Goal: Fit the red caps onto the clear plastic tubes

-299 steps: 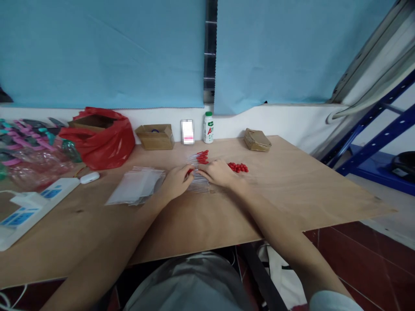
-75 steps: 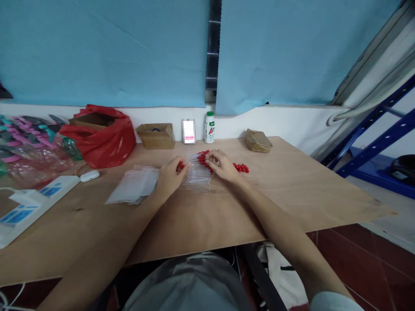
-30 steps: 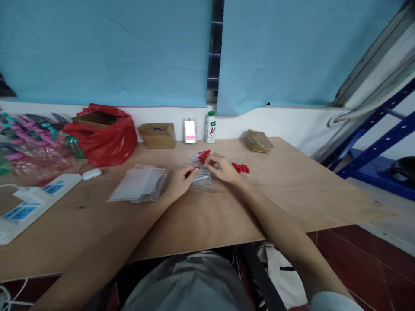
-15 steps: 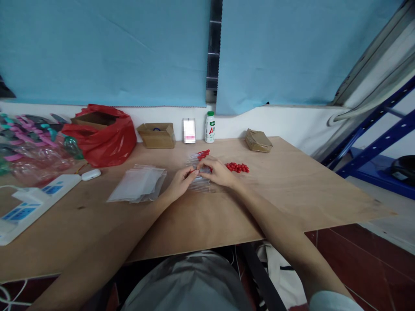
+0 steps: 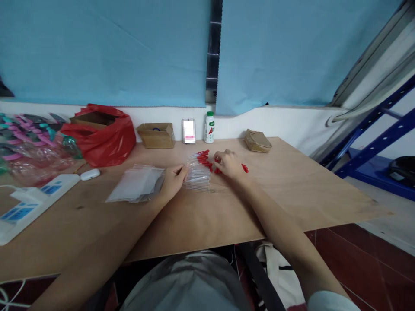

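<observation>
My left hand (image 5: pixel 173 180) is closed in a pinch at the left edge of a row of thin clear tubes (image 5: pixel 198 178); what sits between its fingertips is too small to make out. Several of these tubes bear red tips (image 5: pixel 203 156) at their far ends. Over a pile of small red caps (image 5: pixel 244 168) is my right hand (image 5: pixel 229 164), its fingers curled down and hiding most of the pile. A little red shows by its fingertips, but whether they grip a cap is unclear.
Clear plastic bags (image 5: pixel 138 183) lie left of my left hand. Along the wall stand a red bag (image 5: pixel 113 142), a cardboard box (image 5: pixel 157 136), a phone (image 5: pixel 188 131), a white bottle (image 5: pixel 209 128) and a brown package (image 5: pixel 257 141). A power strip (image 5: pixel 39 203) lies at left.
My hands have parted. The right one has moved from the tubes rightward over the red caps, while the left has drawn back a little to the left, uncovering the tubes.
</observation>
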The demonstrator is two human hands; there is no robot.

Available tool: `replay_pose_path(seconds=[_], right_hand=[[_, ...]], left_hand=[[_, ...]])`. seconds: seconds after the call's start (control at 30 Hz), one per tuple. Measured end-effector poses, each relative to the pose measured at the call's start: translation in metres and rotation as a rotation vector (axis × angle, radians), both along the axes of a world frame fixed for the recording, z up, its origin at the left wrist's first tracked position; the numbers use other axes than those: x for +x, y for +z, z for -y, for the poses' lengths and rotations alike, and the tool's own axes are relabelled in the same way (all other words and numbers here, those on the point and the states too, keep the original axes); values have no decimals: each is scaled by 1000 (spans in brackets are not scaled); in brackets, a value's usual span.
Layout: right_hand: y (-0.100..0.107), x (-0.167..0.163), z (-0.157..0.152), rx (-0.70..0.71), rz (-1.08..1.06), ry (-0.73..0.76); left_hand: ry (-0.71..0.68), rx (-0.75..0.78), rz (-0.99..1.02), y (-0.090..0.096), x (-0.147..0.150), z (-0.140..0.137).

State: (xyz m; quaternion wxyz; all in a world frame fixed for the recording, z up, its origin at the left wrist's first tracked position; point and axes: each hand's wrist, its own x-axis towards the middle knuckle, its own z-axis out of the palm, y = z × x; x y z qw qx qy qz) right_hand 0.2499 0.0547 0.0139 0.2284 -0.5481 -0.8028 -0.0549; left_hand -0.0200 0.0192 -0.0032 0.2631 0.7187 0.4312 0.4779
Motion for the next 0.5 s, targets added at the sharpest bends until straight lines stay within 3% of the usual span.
replay_pose_path(seconds=[0.2,0.5], right_hand=[[-8,-15,3,-22,202,-1],[-7,-16,5,-48,199,-41]], left_hand=[[2,-10,65,-10,2,-6],[22,-40,96,-14,-2,-12]])
